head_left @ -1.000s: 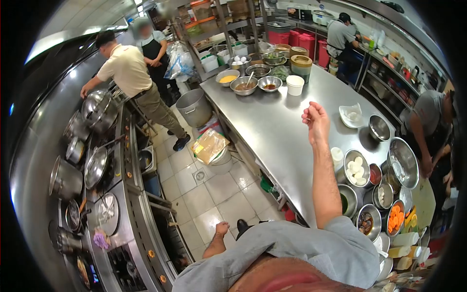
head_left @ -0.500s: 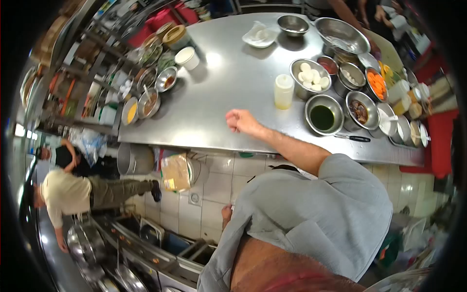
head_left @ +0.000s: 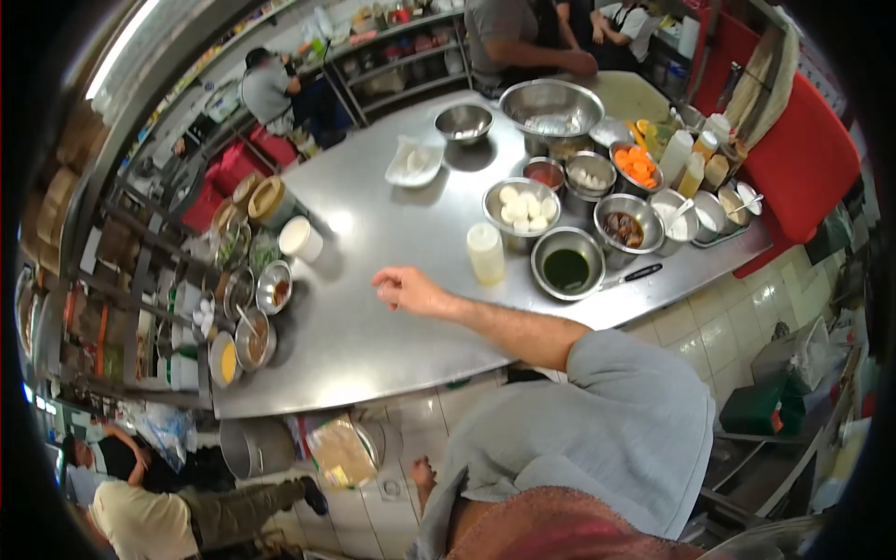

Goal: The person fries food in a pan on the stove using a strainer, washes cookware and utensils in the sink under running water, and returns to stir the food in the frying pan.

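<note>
My right hand [head_left: 408, 290] hangs above the steel table [head_left: 345, 345], its fingers loosely bent and slightly apart, with nothing visible in them. Nearest to it is a squeeze bottle [head_left: 485, 254] of pale liquid, upright. Beyond the bottle are a bowl of white rounded pieces [head_left: 525, 207] and a bowl of dark green liquid [head_left: 567, 269]. A black-handled utensil [head_left: 642, 273] lies beside the green bowl. My left hand [head_left: 423, 473] is low beside my body, over the floor; it is small and partly turned away, so its fingers are unclear.
A white tub [head_left: 301, 239] and several bowls, one with yellow liquid [head_left: 227, 359], line the table's far left. Orange pieces [head_left: 636, 166] fill a bowl at the right. A co-worker's arm [head_left: 551, 58] rests behind the large bowl [head_left: 552, 105]. Another person [head_left: 154, 523] stands lower left.
The view has swung round from the stove side toward the table and its right end. My right arm now reaches leftward across the table; my left hand remains low.
</note>
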`<state>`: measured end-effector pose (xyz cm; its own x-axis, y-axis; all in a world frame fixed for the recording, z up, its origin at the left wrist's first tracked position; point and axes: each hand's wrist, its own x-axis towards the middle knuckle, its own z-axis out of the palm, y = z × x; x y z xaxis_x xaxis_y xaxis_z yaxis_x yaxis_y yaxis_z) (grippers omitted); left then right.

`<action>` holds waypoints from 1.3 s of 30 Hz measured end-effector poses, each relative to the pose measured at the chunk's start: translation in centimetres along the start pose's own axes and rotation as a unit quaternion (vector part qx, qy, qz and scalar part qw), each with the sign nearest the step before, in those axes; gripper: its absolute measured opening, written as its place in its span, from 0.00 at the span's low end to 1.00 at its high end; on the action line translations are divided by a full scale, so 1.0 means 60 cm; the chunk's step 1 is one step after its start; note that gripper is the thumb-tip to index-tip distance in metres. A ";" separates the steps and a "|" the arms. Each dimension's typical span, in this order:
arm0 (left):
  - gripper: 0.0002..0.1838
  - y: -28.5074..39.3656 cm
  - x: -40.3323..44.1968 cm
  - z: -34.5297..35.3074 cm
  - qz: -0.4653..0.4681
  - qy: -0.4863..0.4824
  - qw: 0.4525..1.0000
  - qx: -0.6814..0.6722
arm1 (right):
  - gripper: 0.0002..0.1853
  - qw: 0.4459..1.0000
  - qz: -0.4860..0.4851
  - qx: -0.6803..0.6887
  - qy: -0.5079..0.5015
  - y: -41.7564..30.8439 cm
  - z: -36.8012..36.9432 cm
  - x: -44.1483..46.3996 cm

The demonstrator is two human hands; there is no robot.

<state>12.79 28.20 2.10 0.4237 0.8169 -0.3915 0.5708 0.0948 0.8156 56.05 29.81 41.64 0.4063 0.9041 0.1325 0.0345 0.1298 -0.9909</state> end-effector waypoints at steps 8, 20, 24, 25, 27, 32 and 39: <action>0.09 0.045 0.018 0.076 -0.132 -0.038 0.990 -0.015 | 0.11 0.817 -0.450 -0.258 0.253 -0.252 -0.130 0.046; 0.10 0.066 0.030 0.048 -0.145 -0.029 0.989 0.005 | 0.22 0.473 -0.659 -0.455 0.367 -0.570 -0.224 0.206; 0.10 0.064 0.018 0.047 -0.151 -0.030 0.988 0.009 | 0.12 0.433 -0.643 -0.493 0.394 -0.574 -0.225 0.230; 0.10 0.063 0.015 0.046 -0.153 -0.031 0.988 0.009 | 0.12 0.436 -0.642 -0.492 0.395 -0.577 -0.224 0.239; 0.10 0.062 0.008 0.045 -0.157 -0.029 0.987 0.011 | 0.08 0.437 -0.614 -0.495 0.431 -0.584 -0.222 0.261; 0.10 0.052 -0.013 0.049 -0.159 -0.023 0.987 0.009 | 0.04 0.408 -0.611 -0.463 0.496 -0.595 -0.218 0.299; 0.10 0.040 -0.027 0.084 -0.129 0.001 0.992 0.016 | 0.04 0.425 -0.633 -0.441 0.473 -0.603 -0.213 0.269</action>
<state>17.02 24.21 2.55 0.2593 0.7693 -0.5838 0.6820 0.2821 0.6747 73.06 34.53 79.35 -0.2762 -0.2854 0.9178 0.9321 -0.3123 0.1834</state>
